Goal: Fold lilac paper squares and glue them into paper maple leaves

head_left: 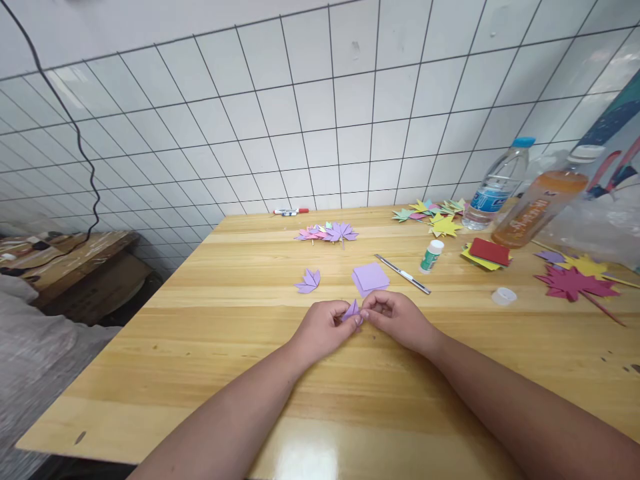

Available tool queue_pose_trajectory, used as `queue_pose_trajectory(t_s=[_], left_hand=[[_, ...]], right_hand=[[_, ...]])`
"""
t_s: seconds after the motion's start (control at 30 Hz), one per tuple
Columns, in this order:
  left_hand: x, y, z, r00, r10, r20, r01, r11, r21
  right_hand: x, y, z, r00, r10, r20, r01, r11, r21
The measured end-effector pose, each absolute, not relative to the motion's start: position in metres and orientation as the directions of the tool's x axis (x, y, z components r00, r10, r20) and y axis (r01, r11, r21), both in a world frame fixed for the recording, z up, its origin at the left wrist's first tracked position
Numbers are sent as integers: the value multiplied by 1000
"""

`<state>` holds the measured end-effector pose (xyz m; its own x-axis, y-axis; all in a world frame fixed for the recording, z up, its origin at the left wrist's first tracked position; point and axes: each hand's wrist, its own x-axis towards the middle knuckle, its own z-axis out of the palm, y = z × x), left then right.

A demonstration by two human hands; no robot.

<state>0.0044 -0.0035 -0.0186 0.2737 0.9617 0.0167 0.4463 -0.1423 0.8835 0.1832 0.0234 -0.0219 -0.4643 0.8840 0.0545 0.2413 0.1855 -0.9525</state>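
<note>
Between both hands is a small folded piece of purple paper (352,309), its pointed tip turned up. My left hand (324,327) pinches it from the left with thumb and fingers. From the right, my right hand (400,319) grips its edge between thumb and forefinger. Just beyond my right hand lies a stack of square purple paper (371,278). To the left of that rests a folded purple leaf section (309,281). The fingers hide part of the held paper.
A utility knife (403,273) and a glue stick (432,257) are right of the stack, with a clear cap (504,296) beyond. Finished paper leaves (327,232) lie at the back. A water bottle (499,183) and an orange drink bottle (545,197) stand at right.
</note>
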Motion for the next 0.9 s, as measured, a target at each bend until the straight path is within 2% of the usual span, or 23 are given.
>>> queue_pose_trajectory(t_s=[0.17, 0.43, 0.63, 0.9], left_hand=[[5, -4, -19, 246, 967, 67, 472, -180, 863], [5, -3, -22, 262, 965, 6, 413, -118, 903], [2, -5, -25, 289, 957, 29, 521, -182, 834], [4, 2, -15, 208, 977, -38, 269, -20, 963]], right_hand=[[183, 25, -22, -442, 895, 65, 245, 190, -951], [182, 21, -20, -456, 883, 111, 176, 211, -962], [180, 19, -18, -459, 878, 135, 297, 295, -908], [184, 25, -20, -391, 913, 113, 368, 268, -890]])
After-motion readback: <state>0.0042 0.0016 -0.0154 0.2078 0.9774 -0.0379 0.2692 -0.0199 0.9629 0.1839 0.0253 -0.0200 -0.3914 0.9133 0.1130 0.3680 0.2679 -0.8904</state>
